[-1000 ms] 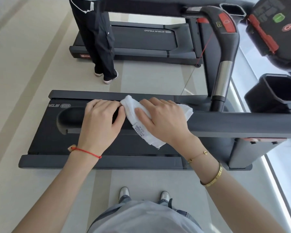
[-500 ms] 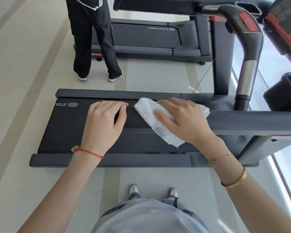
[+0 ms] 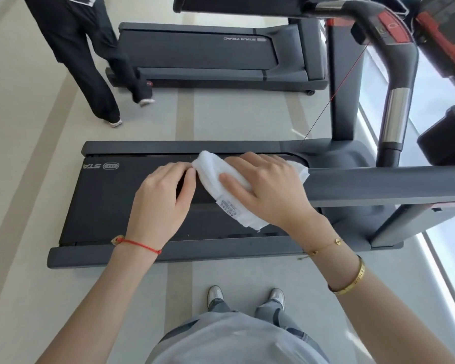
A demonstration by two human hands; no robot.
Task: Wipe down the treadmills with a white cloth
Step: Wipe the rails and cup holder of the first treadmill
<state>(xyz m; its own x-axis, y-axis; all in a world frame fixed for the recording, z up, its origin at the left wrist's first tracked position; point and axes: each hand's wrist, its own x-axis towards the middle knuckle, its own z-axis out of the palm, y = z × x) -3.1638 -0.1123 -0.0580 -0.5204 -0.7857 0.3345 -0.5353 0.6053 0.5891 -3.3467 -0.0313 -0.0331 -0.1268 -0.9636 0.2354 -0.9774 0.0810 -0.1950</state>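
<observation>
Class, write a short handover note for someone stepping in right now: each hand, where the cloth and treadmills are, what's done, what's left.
Right hand: pressing the white cloth onto the side handrail of the near treadmill.
Left hand: empty, resting on the same rail beside the cloth.
Done: cannot tell how much is wiped.
Left: the rest of this machine, then the far treadmill.

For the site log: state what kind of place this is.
Most likely a gym: two Star Trac treadmills, near and far, stand side by side on a plain floor, beside a bright window.
</observation>
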